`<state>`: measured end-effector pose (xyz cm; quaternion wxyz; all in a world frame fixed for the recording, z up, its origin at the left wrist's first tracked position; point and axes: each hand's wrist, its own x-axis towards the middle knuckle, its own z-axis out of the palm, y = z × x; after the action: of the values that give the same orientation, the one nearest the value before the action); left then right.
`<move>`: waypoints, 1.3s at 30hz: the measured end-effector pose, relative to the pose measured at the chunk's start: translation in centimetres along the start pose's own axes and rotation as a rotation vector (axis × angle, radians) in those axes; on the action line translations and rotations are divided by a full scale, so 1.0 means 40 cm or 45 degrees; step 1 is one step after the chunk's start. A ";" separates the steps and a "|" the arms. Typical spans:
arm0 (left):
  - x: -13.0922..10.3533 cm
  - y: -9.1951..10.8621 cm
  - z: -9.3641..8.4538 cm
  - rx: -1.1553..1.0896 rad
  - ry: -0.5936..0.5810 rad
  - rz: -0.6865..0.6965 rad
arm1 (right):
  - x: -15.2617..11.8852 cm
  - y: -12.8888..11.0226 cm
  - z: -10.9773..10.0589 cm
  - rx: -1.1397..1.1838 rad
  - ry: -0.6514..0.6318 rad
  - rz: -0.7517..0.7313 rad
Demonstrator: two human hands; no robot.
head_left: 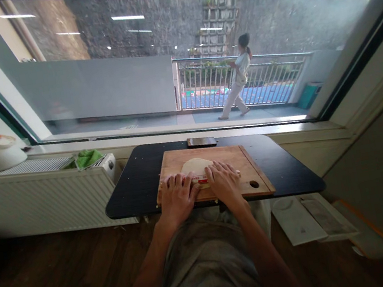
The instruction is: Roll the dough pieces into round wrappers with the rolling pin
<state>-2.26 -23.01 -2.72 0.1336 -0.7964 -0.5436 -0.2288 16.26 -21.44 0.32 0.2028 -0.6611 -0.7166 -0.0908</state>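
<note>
A flat, pale sheet of dough [195, 165] lies on a wooden cutting board [233, 156]. Across its near side runs a rolling pin [201, 179] with a red and white label showing between my hands. My left hand [178, 196] is over the left part of the pin, fingers bent across it. Over the right part, my right hand [223, 181] lies with its fingers curved forward on the pin. The palms and the undersides of the fingers are hidden.
The board rests on a black table [135, 183]; a phone [201, 142] lies beyond it. At the left stands a white radiator [38, 200] with a green cloth [86, 158] on top. A window faces me, and outside a person [241, 75] walks along a railing.
</note>
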 end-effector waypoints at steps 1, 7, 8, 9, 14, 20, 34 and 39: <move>0.000 0.000 0.000 -0.004 0.008 0.000 | -0.017 -0.001 0.000 0.012 0.018 0.014; 0.000 -0.002 0.003 -0.023 0.029 0.011 | -0.079 -0.001 0.004 0.050 0.061 0.047; 0.000 -0.002 0.004 -0.023 0.030 0.013 | -0.077 0.001 0.004 0.057 0.059 0.043; 0.000 -0.002 0.004 -0.023 0.028 0.014 | -0.070 0.003 0.003 0.067 0.051 0.036; 0.003 0.002 0.003 -0.028 0.013 -0.026 | 0.002 0.024 0.008 0.081 -0.018 0.026; 0.006 0.004 0.004 0.004 -0.004 -0.003 | 0.096 0.045 0.021 -0.003 -0.081 0.053; 0.005 0.004 0.004 -0.004 -0.011 -0.014 | 0.087 0.061 0.031 -0.105 -0.091 -0.009; 0.002 0.003 0.007 -0.015 0.003 -0.007 | 0.005 0.052 0.005 -0.026 0.015 0.081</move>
<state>-2.07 -22.85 -2.89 0.1290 -0.7954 -0.5443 -0.2332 18.25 -20.96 -0.07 0.2030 -0.6852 -0.6930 -0.0956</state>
